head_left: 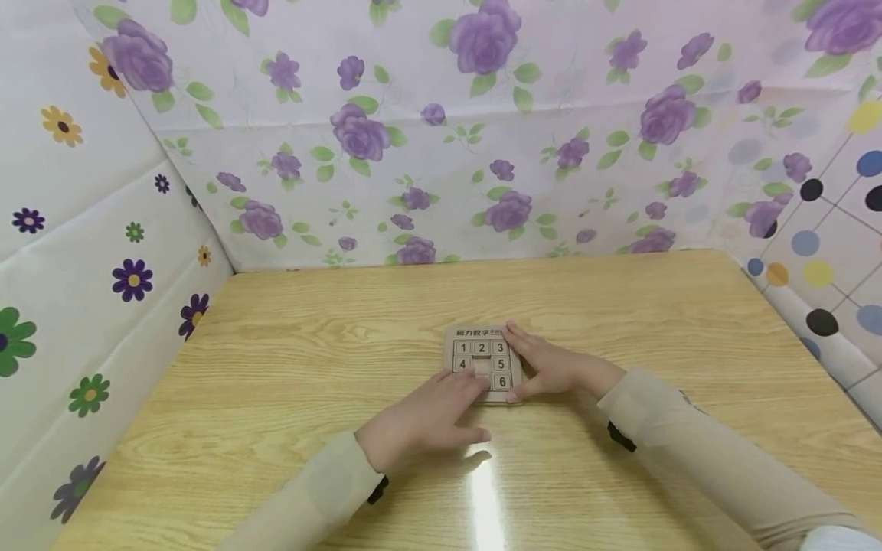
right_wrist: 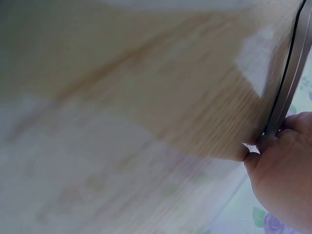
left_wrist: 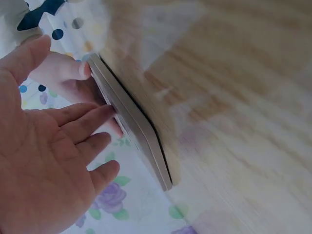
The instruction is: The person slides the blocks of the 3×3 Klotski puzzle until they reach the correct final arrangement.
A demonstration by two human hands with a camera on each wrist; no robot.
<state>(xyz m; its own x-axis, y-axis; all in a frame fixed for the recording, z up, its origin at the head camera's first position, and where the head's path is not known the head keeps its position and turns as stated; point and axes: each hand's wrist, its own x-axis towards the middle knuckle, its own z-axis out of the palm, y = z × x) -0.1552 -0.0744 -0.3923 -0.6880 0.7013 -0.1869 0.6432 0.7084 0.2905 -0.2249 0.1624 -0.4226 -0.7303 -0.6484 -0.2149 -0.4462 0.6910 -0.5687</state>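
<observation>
A number slide puzzle point(head_left: 481, 365) lies flat on the wooden table, dark lettering along its top edge. Tiles 1, 2 and 3 fill the top row; 4 and 5 flank a bare middle slot, and 6 sits at bottom right. My left hand point(head_left: 441, 409) reaches over the lower left, its nearly straight fingertips touching the bottom-row tiles and hiding part of them. Thumb held apart, its palm shows in the left wrist view. With fingers at the upper right and thumb at the lower right corner, my right hand point(head_left: 551, 367) holds the board's right side.
The wooden table point(head_left: 310, 329) spreads around the board. Behind it hangs a purple-flowered cloth point(head_left: 510, 210). A flower-patterned cloth point(head_left: 76, 306) covers the left side, and a dotted one point(head_left: 820, 273) the right. Light reflects on the tabletop near the front.
</observation>
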